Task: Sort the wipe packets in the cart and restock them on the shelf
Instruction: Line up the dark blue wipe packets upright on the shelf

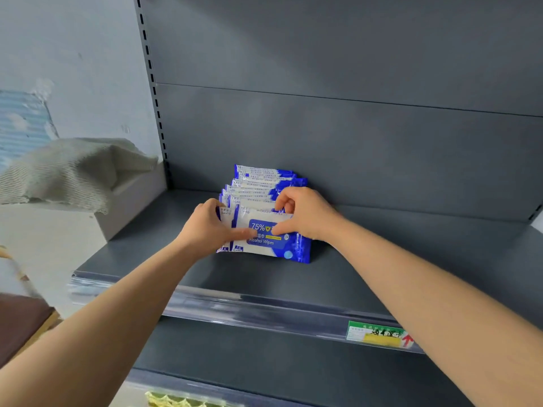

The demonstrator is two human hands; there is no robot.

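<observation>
Grey store shelf (411, 259), mid-depth: row of upright wipe packets (264, 183), front packet (264, 240) pinched at its upper corners by fingers of left hand (205, 227) and right hand (307, 214); judged light, soft and slippery, best held by crimped side seams.

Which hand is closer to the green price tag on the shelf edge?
Right. The right hand grips the packets up and left of the tag; the left hand holds the same packets, farther to the left.
</observation>
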